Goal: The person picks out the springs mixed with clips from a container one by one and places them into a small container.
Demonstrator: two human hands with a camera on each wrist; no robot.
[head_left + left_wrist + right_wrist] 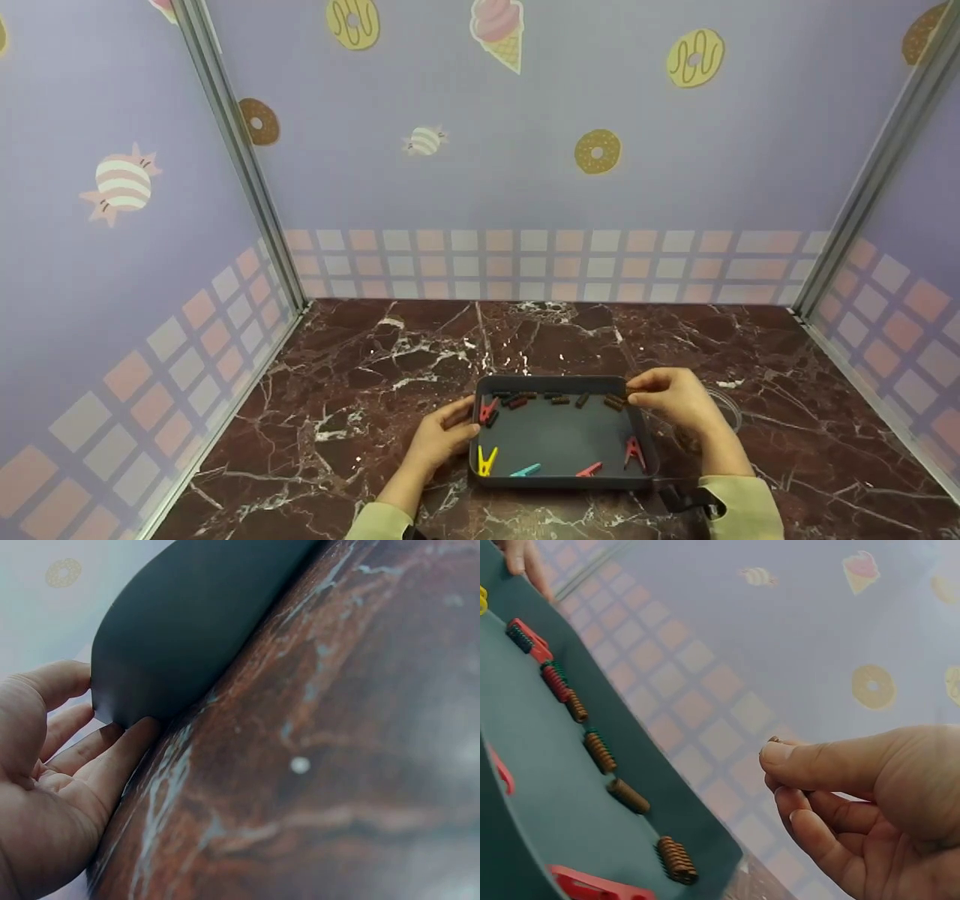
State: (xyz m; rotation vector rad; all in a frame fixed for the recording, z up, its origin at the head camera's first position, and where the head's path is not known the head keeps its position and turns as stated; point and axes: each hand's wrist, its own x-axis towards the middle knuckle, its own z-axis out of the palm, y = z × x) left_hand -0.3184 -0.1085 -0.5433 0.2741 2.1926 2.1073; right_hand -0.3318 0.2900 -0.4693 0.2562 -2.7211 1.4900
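A dark grey tray [559, 481] lies on the table with clothespins and small ribbed coil springs in it. My left hand [442, 437] grips the tray's left wall, with fingertips against its outside in the left wrist view. Above the tray's far right corner, my right hand [679, 401] pinches a small brown piece [774, 739] between thumb and fingers; most of it is hidden. Brown, green and red springs [676, 859] lie along the far wall. A yellow clothespin [487, 460], a blue clothespin [527, 470] and several red clothespins [634, 453] lie around the tray's edges.
A clear round container [729, 411] stands right of the tray, partly hidden behind my right hand and wrist. The table [360, 405] is dark red marble-patterned. Patterned panels [525, 187] enclose it at the back and both sides.
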